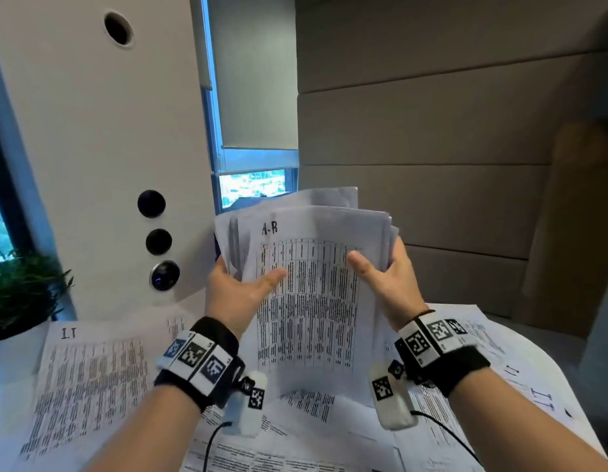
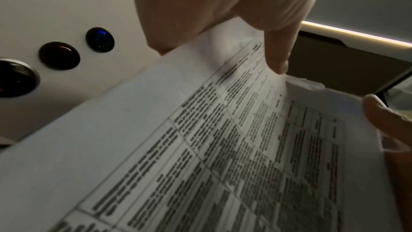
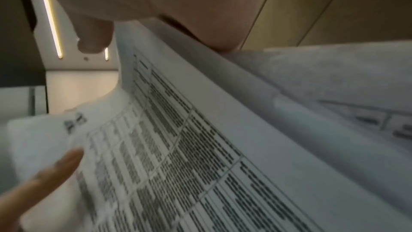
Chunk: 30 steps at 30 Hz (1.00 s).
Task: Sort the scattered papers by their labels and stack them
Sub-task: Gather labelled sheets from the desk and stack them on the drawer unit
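The held stack's (image 1: 309,284) top sheet reads "A-B"; a table sheet (image 1: 88,386) reads "I.1".

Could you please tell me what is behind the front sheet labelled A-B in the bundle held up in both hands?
Behind the A-B sheet, edges of more sheets fan out above and beside it. Their labels are covered, so they cannot be read.

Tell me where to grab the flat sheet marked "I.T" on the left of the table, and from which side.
Take the I.T sheet by its left long edge, coming in from the left. It lies flat, so slide fingers under that edge and pinch. Its right edge runs under the left hand and the held stack of papers; the right hand grips that stack too.
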### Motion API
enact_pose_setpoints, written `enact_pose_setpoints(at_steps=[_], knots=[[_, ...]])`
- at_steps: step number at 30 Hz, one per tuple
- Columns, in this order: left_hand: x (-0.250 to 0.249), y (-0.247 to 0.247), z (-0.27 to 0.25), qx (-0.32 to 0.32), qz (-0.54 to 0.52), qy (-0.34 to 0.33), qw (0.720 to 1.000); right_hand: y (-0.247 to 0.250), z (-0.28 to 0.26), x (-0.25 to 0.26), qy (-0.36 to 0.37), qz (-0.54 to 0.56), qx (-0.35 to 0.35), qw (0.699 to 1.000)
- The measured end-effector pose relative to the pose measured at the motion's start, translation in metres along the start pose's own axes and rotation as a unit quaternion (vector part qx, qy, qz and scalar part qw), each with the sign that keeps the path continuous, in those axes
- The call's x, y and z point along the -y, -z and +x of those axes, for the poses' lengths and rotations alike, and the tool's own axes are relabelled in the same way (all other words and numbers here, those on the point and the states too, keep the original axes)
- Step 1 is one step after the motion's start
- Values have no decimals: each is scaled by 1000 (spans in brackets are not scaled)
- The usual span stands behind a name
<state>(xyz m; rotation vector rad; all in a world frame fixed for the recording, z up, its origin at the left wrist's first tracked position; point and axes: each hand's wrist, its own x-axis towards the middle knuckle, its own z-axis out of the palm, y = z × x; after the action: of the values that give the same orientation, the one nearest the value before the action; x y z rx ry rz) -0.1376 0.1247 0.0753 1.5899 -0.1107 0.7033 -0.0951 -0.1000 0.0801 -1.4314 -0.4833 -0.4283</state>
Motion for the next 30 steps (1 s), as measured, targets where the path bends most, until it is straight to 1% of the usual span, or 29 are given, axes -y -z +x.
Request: enact_pose_setpoints(at_steps=[2,3,4,6,7,8,10,11,12,15,18,20,21,22,25,27,28,30], knots=[[-1,2,2,-32,-44,-8,998,6,3,-1,2,34,-50,998],[0,4,2,-34,-67,-13,997,10,3,-4,-3,44,-63,997],[1,4,2,-23,-78,-16,997,12,1,-7,-16,39,-56,998],[0,-1,-3,32,-61,-11,998,9,-7,-10,-44,11,0,999],[-1,-4,-5,49,-51,-13,997,5,-9,-9,-40,3,22,999],[-4,-7,-5,42,-54,-22,997,4,-9,-7,-25,7,27,999],[-11,-7,-1,-20,-76,-49,996,3,-3,4,12,40,-4,999],[-15,-5,2,-44,-82,-58,994,4,0,10,25,57,-17,998],[-19,-3,4,-54,-81,-64,993,5,3,15,31,64,-22,997],[-23,-4,3,-29,-70,-82,994,6,5,21,28,38,-2,999],[-24,-5,2,-34,-87,-78,992,6,2,23,20,30,-5,999],[-27,-4,3,-51,-93,-83,991,7,-1,27,42,-4,-4,999],[-29,-4,3,-48,-91,-85,991,7,-2,30,63,-45,0,997],[-32,-5,3,-41,-92,-90,991,7,-1,35,87,-89,7,992],[-36,-13,-1,9,-79,-103,992,6,10,50,148,-191,35,970],[-35,-16,-4,8,-54,-100,994,6,18,58,171,-277,50,944],[-35,-17,-3,-1,-45,-100,994,7,22,62,189,-338,60,920],[-34,-16,1,-15,-33,-108,994,9,29,69,220,-460,77,857]])
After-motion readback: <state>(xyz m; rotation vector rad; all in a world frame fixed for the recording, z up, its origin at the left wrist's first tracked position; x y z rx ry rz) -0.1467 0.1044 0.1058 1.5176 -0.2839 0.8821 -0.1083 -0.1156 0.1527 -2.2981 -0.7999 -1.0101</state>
